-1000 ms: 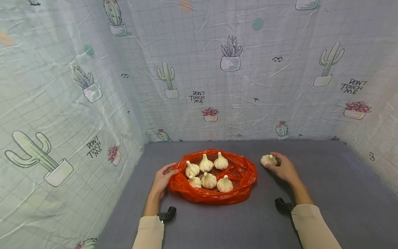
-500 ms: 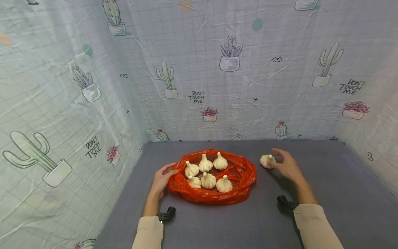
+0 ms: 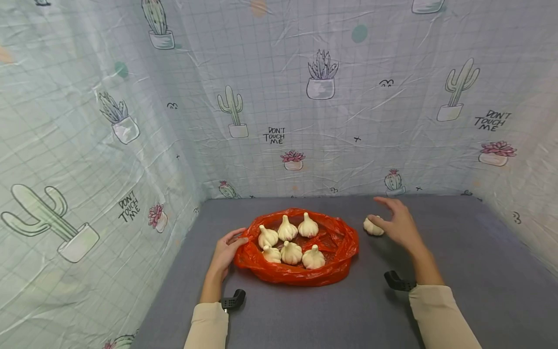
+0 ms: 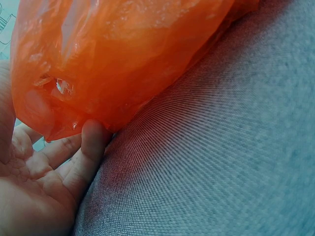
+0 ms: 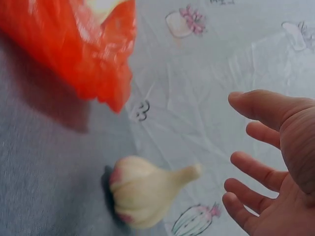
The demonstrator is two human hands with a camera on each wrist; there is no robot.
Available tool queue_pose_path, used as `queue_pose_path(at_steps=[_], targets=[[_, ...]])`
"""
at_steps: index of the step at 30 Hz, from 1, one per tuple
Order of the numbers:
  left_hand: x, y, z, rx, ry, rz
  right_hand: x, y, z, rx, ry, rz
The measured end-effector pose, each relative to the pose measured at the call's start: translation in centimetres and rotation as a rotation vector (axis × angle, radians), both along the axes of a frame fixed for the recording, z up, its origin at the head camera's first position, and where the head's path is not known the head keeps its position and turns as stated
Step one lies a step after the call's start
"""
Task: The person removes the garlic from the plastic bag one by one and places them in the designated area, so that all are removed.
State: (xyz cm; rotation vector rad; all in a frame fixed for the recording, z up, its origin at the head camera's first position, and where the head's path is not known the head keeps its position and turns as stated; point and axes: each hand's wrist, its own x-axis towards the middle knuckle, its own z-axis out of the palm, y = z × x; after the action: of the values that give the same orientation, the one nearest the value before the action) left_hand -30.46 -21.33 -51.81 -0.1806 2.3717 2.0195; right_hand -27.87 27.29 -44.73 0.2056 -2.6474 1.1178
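An orange-red plastic bag point(image 3: 301, 279) sits with its mouth spread and rim rolled down; several garlic bulbs point(image 3: 291, 252) stand inside it. My left hand point(image 3: 224, 254) holds the bag's left side, thumb over the rim; in the left wrist view its fingers point(image 4: 93, 140) lie against the plastic point(image 4: 138, 54). To the right of the bag, one more garlic bulb point(image 3: 372, 228) rests on the table. My right hand point(image 3: 403, 228) hovers beside and above that bulb with fingers spread, nothing in them. The right wrist view shows a gap between the fingers and the bulb point(image 5: 142, 191).
The table has a dark grey cloth cover point(image 3: 305, 315). A cactus-print curtain point(image 3: 348, 121) rises behind the table and along both sides. A black wrist camera point(image 3: 233, 300) is strapped to the left wrist, another camera point(image 3: 397, 281) to the right.
My right hand has let go of the lone garlic bulb; its fingers have spread and it has risen slightly away from it. The left hand and bag have stayed put.
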Motion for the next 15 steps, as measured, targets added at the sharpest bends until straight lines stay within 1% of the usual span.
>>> queue_pose_path(at_steps=[4, 7, 11, 15], targets=[[0.0, 0.0, 0.0, 0.004, 0.0, 0.005, 0.1, -0.9, 0.6, -0.026, 0.028, 0.028], [0.0, 0.1, 0.0, 0.004, -0.003, 0.005, 0.1, -1.7, 0.9, -0.047, 0.03, 0.052], [0.0, 0.1, 0.0, 0.001, -0.007, 0.005, 0.1, -3.0, 1.1, -0.049, 0.026, 0.075], [-0.1, 0.1, 0.0, 0.003, -0.006, 0.006, 0.2, -4.3, 1.0, -0.037, 0.048, 0.106]])
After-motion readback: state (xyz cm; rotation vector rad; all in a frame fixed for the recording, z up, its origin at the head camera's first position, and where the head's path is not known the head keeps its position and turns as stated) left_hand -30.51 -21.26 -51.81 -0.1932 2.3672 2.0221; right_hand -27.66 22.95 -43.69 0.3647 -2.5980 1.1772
